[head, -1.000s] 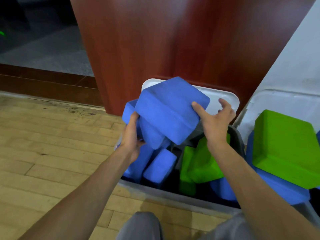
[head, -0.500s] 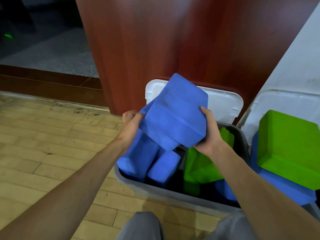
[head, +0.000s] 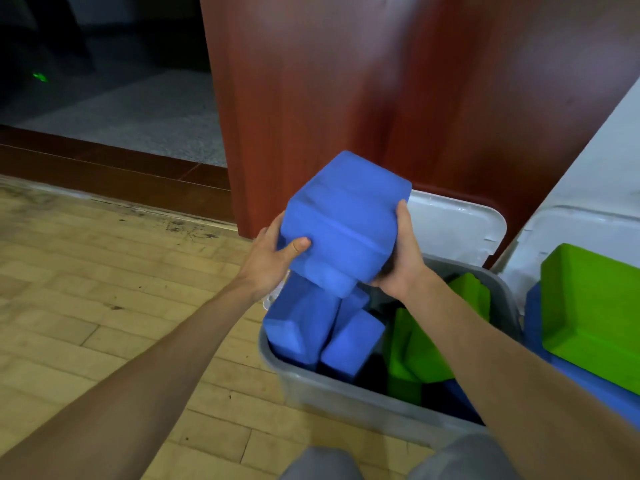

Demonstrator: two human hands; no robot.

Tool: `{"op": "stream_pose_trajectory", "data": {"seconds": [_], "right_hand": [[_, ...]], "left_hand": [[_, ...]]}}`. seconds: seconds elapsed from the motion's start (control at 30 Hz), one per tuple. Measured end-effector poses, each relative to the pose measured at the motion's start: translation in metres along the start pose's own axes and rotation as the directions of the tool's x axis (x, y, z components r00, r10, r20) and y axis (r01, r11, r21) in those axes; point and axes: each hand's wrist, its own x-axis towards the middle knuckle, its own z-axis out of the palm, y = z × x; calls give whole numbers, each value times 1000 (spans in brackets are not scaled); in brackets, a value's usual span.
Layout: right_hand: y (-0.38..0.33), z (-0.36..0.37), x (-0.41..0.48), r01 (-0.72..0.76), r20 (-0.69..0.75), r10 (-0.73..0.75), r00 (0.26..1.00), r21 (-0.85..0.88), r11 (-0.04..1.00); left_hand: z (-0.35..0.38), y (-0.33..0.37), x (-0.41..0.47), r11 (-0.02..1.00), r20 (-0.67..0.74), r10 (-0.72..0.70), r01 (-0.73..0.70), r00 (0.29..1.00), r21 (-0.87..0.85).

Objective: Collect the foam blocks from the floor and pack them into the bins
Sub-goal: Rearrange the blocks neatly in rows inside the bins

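I hold a stack of blue foam blocks (head: pixel 343 220) above the grey bin (head: pixel 346 400). My left hand (head: pixel 273 261) grips its left side with the thumb on the front face. My right hand (head: pixel 401 261) grips its right side and underside. Inside the bin stand more blue blocks (head: pixel 325 334) at the left and green blocks (head: pixel 415 351) in the middle. A second bin at the right holds a large green block (head: pixel 592 313) lying on a blue one (head: pixel 588 379).
A white lid (head: pixel 453 230) leans behind the grey bin against a red-brown door (head: pixel 381 98). Another white lid (head: pixel 581 226) stands behind the right bin by a white wall. Wooden floor (head: pixel 104 289) spreads left; a dark threshold lies beyond. My knees show at the bottom.
Both hands have closed on the blue stack and turned it more upright, lifting it a little above the bin. The left thumb now lies on the front face.
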Motion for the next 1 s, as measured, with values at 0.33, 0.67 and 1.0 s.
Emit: {"op": "stream_pose_trajectory", "data": {"seconds": [0.33,0.67,1.0], "right_hand": [[-30,16,58,44,-104,-48,993,-41,998],[4,27,148,25,-184,-57,981,-168,985],[0,21,140,-34,-113,10,994,-210,977]], "left_hand": [[16,-24,78,965,-144,-217,190,965,-180],[25,-85,148,868,-174,-416,332,893,-370],[36,-38,129,746,-12,-472,392,882,-538]]}}
